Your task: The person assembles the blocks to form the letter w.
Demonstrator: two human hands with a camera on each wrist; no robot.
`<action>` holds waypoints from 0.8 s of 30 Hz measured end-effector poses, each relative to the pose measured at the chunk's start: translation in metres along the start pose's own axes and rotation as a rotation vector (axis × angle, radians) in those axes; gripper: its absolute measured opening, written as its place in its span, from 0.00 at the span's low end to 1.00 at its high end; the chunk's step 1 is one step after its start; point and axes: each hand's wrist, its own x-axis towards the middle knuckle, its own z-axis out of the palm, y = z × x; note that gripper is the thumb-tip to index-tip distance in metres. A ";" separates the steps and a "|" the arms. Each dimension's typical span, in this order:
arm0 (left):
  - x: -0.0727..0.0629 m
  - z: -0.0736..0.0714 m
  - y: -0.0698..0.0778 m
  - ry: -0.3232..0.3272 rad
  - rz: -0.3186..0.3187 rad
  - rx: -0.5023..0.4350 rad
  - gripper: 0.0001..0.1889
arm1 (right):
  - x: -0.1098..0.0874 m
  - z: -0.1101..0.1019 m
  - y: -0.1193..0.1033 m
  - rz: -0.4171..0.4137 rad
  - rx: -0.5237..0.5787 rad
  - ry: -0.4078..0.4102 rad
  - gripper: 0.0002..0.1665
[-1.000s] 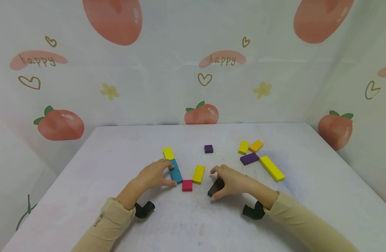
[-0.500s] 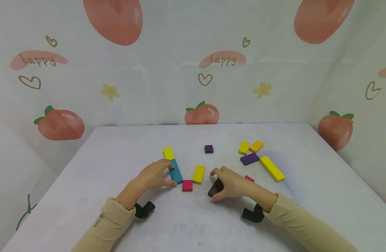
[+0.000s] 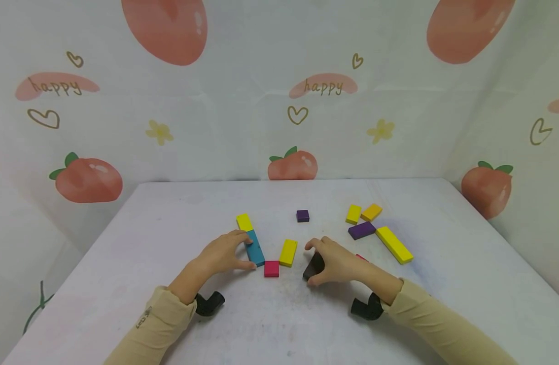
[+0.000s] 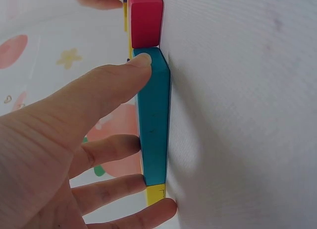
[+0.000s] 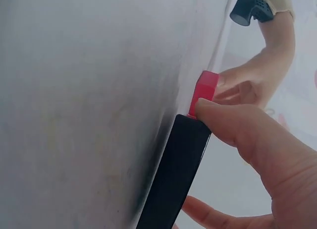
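My left hand (image 3: 222,252) lies spread by a long blue block (image 3: 255,248). In the left wrist view its thumb rests on the block's side near one end, and the other fingers reach along the block toward a yellow block (image 4: 156,193). My right hand (image 3: 339,261) grips a black block (image 3: 314,267), with the thumb at the near end and fingers at its far side. The right hand hides part of that block. Between the hands, a red square block (image 3: 271,269) adjoins the blue block's near end, and a slanted yellow block (image 3: 288,252) meets its other corner.
A small purple block (image 3: 302,216) lies farther back on the white table (image 3: 206,203). To the right are a short yellow block (image 3: 353,214), an orange one (image 3: 371,212), a purple one (image 3: 361,230) and a long yellow one (image 3: 394,244). Behind my right wrist peeks a red piece (image 3: 361,257).
The right hand and the black block have shifted slightly away from me and to the right. A red piece by the right wrist, hidden at first, now shows a little. The left hand is still.
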 end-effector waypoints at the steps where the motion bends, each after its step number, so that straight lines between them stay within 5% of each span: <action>1: 0.000 0.000 0.000 0.000 -0.001 0.005 0.28 | 0.001 0.000 0.001 0.004 0.002 0.004 0.39; 24: 0.002 0.001 -0.001 -0.001 -0.014 0.040 0.29 | 0.019 -0.016 0.005 -0.017 -0.008 0.115 0.39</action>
